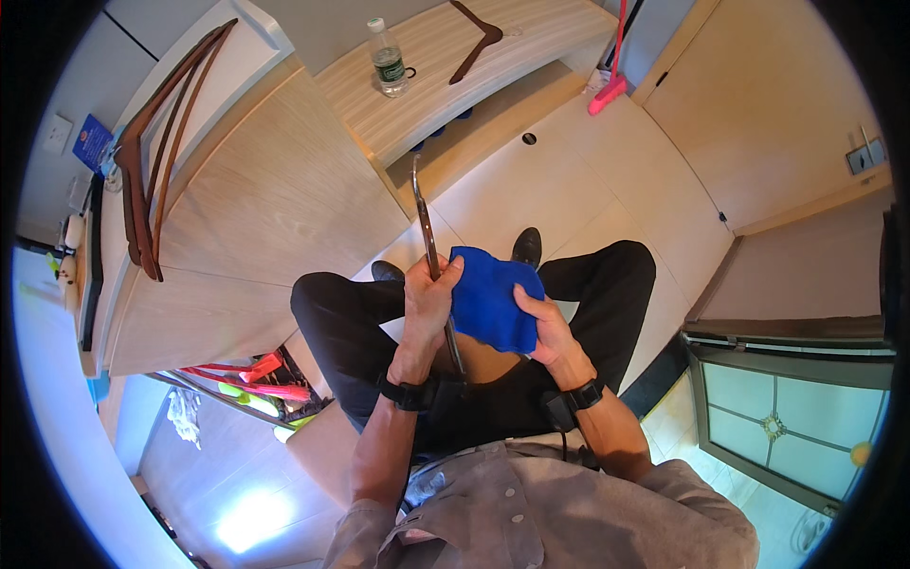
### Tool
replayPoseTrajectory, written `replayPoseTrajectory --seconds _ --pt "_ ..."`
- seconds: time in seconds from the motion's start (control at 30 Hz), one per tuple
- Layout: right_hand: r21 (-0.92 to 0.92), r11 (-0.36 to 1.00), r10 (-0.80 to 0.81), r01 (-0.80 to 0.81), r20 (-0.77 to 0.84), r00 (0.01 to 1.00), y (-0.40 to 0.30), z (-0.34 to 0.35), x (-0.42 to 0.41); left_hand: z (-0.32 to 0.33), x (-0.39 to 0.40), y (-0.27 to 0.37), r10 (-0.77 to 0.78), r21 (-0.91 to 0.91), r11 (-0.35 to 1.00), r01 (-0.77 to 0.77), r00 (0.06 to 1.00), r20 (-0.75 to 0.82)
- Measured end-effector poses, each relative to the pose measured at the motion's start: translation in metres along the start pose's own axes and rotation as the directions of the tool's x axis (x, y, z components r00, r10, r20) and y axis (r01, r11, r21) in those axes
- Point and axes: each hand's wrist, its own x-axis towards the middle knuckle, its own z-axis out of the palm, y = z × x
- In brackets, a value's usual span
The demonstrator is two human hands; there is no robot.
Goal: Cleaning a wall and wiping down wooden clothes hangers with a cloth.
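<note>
A dark brown wooden clothes hanger is gripped in my left hand. I see it nearly edge-on, its metal hook pointing away from me and its lower end hanging over my lap. My left thumb also presses on the near corner of a blue cloth. My right hand pinches the opposite side of this cloth, thumb on top and the other fingers hidden beneath. Spread between both hands, the cloth sits just right of the hanger, above my parted knees.
Several brown hangers lie on the counter at left. The low wooden bench ahead bears a water bottle and another hanger. A pink broom stands near the door. Red-handled items lie lower left.
</note>
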Motion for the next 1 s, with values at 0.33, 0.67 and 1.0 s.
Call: replayPoseTrajectory --seconds 0.33,0.67,1.0 --pt "-0.36 0.83 -0.522 0.427 -0.228 0.822 -0.066 0.026 -0.005 -0.012 -0.014 -0.003 0.193 0.424 0.874 -0.238 0.97 0.148" --pt "-0.649 0.69 -0.364 0.321 0.071 0.928 -0.057 0.079 0.022 0.008 -0.032 -0.006 0.279 0.68 0.591 -0.434 0.901 0.332" --pt "-0.507 0.805 -0.401 0.306 -0.086 0.912 -0.114 0.042 0.089 0.003 -0.045 -0.015 0.368 0.556 0.608 -0.567 0.822 0.435"
